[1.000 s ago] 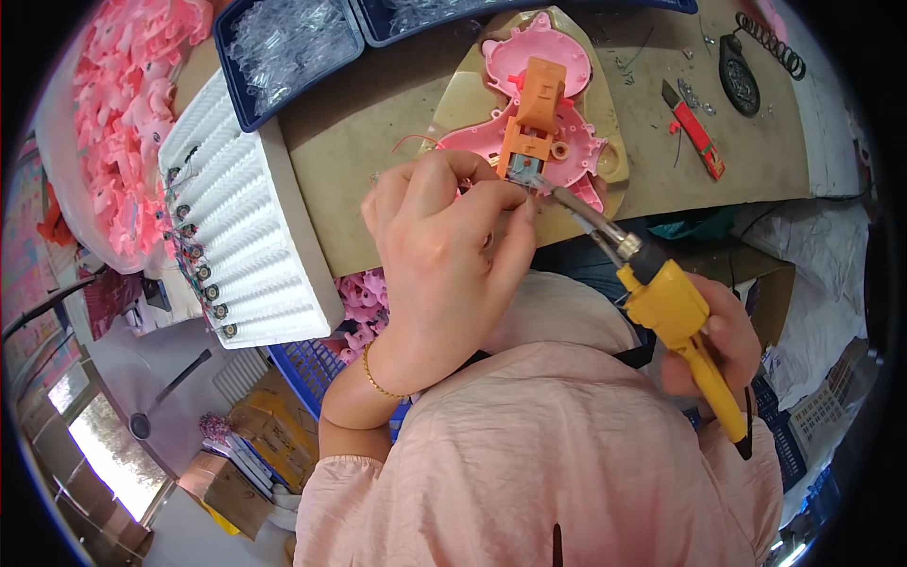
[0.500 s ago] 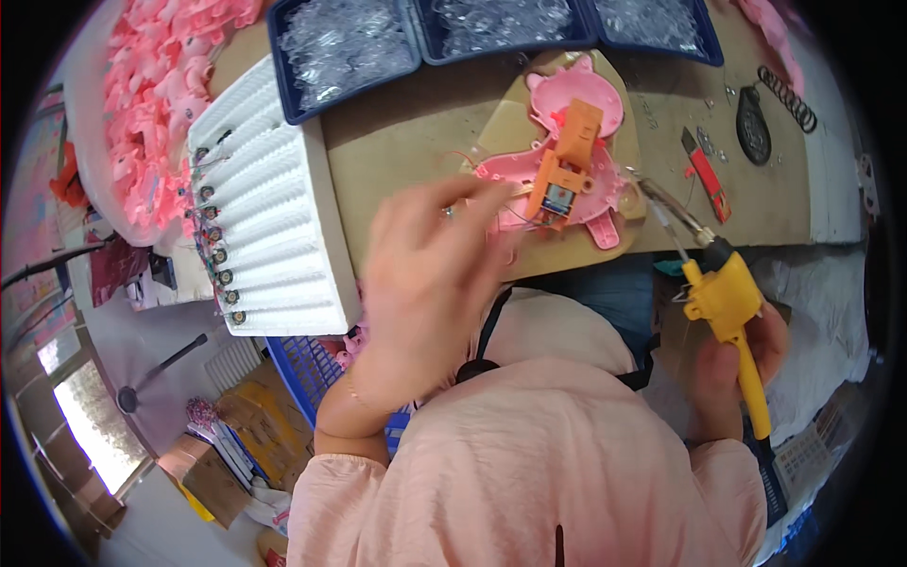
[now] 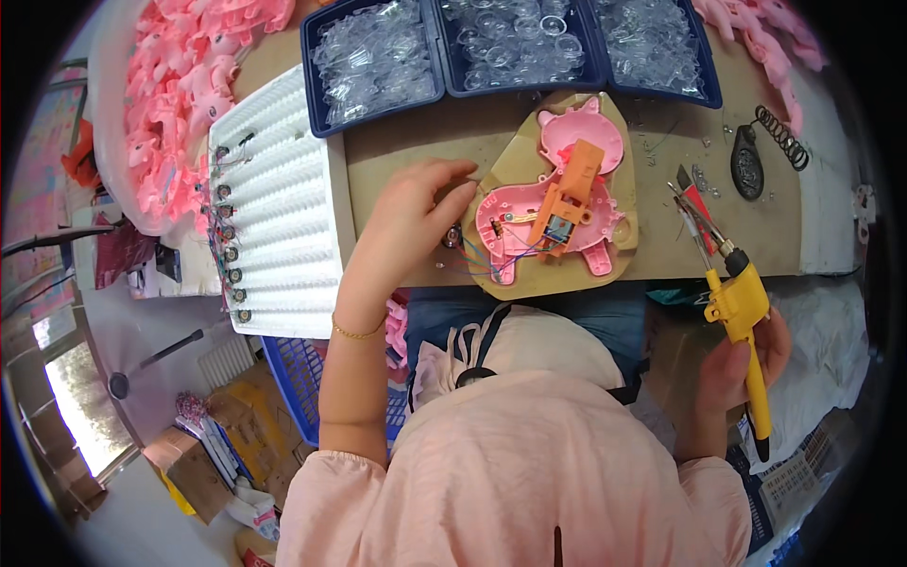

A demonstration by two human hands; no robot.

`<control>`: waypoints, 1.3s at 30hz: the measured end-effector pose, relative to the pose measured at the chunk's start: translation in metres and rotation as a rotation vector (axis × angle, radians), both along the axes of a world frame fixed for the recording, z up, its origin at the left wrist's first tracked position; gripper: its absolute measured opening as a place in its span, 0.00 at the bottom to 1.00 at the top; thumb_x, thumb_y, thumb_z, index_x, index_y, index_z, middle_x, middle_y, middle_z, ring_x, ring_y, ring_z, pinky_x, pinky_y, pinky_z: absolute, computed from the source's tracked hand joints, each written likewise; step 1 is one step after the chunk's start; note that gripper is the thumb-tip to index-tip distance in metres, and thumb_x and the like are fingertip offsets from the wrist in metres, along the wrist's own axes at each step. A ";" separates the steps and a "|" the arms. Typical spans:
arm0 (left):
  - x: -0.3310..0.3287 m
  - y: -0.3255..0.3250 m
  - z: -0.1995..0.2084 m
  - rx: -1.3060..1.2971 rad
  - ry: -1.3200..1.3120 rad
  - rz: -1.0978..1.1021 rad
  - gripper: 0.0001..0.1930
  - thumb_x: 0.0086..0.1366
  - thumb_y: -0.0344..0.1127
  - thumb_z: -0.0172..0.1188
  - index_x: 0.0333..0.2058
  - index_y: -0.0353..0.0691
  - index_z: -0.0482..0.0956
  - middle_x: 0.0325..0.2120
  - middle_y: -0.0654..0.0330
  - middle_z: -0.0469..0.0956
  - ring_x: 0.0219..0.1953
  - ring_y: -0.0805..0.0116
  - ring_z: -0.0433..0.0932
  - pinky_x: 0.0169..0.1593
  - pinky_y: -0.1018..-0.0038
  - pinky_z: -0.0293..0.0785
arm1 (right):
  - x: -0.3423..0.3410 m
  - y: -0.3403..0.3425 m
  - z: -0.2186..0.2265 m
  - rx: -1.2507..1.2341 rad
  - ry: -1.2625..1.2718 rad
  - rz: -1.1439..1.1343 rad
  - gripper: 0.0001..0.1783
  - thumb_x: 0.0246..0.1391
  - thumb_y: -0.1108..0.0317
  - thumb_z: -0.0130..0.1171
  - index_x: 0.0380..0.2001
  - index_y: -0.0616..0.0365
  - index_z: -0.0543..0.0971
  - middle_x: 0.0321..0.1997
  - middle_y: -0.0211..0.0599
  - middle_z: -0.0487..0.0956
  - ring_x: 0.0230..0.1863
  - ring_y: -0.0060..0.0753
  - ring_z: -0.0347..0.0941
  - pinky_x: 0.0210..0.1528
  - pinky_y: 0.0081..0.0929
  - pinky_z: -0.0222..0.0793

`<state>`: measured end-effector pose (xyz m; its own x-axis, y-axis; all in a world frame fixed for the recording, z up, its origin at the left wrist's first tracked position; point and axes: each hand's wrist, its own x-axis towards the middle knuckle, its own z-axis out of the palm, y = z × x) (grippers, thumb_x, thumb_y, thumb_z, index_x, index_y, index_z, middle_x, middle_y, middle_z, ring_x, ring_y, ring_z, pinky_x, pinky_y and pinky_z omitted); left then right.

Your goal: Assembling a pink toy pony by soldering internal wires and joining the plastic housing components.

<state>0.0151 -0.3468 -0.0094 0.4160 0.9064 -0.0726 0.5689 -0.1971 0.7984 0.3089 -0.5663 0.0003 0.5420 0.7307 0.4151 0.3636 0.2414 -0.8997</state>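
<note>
Shell [image 3: 515, 203]: pink, hollow side up on the holder [image 3: 557, 280], at the middle of the desk [image 3: 380, 156].
Gearbox [image 3: 580, 172]: orange, lying aslant across the shell.
Wires [image 3: 480, 261]: several colours, running from the shell's lower left toward the speaker.
Speaker [image 3: 453, 236]: small, dark and round, left of the holder, just below the left thumb; contact with the thumb cannot be told.
Left grip [image 3: 420, 213]: spread, thumb apart from fingers, near the holder's left edge.
Right grip [image 3: 742, 364]: closed around the iron's handle, before the desk's near edge.
Iron [image 3: 737, 302]: yellow body, metal tip directed up and left, well apart from the shell.
Knife [image 3: 697, 203]: red, partly behind the iron's tip.
Fob [image 3: 746, 163]: black, beside a coil [image 3: 780, 138].
Trays [image 3: 387, 115]: 3, dark blue, filled with clear parts [image 3: 515, 45], beyond the holder.
Foam [image 3: 283, 208]: white, ridged, left of the left grip; round dark pieces [image 3: 227, 232] line its left edge.
Basket [image 3: 293, 378]: blue, below desk level.
</note>
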 end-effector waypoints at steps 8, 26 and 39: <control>0.003 -0.007 0.051 -0.199 0.158 0.009 0.07 0.60 0.29 0.54 0.33 0.32 0.77 0.27 0.55 0.77 0.31 0.64 0.77 0.38 0.75 0.70 | 0.009 0.012 -0.003 0.051 0.053 -0.028 0.24 0.53 0.68 0.52 0.52 0.67 0.63 0.52 0.50 0.70 0.53 0.40 0.69 0.56 0.36 0.64; 0.083 -0.006 0.077 0.810 0.268 -0.618 0.06 0.48 0.31 0.55 0.28 0.43 0.76 0.41 0.62 0.73 0.49 0.60 0.70 0.49 0.65 0.64 | 0.020 0.011 0.000 0.030 0.203 -0.113 0.25 0.51 0.69 0.54 0.52 0.68 0.63 0.50 0.49 0.71 0.53 0.39 0.69 0.53 0.33 0.68; 0.036 -0.030 0.044 0.540 0.106 -0.159 0.06 0.48 0.28 0.65 0.26 0.40 0.78 0.24 0.60 0.74 0.25 0.62 0.73 0.29 0.70 0.67 | 0.001 0.028 0.002 0.001 0.142 -0.068 0.28 0.53 0.62 0.56 0.53 0.65 0.63 0.50 0.48 0.71 0.51 0.38 0.70 0.49 0.32 0.70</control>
<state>0.0510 -0.3771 0.0347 0.5663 0.7533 0.3345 0.5702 -0.6511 0.5009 0.3103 -0.5386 0.0025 0.6435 0.6901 0.3312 0.2479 0.2214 -0.9431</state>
